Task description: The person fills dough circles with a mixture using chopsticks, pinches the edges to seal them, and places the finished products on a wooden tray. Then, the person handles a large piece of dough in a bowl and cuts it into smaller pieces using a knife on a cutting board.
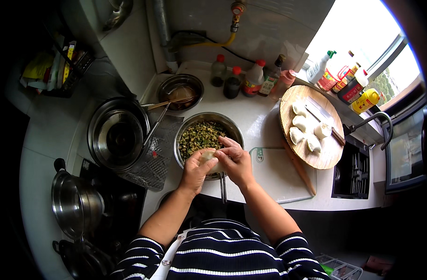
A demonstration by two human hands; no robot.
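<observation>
Between my two hands is a small pale dumpling (207, 156), pinched by the fingers above the near side of a steel bowl (240, 132). My left hand (194, 169) cups it from the left, thumb against the dough. From the right, my right hand (236, 162) presses its edge with thumb and forefinger, the other fingers reaching forward. Chopped green and brown filling (197, 136) fills the bowl. Metal chopsticks (223, 187) jut over the bowl's near rim. Several folded dumplings (298, 123) and a lump of dough (322, 130) rest on a round wooden board (329, 156) to the right.
A knife (332, 128) lies on the round board. Beneath that board's edge are a rolling pin (299, 168) and a pale cutting board (269, 175). Bottles (232, 83) line the back. Steel bowls (94, 133) and a pot (73, 205) stand left; a sink (351, 175) is right.
</observation>
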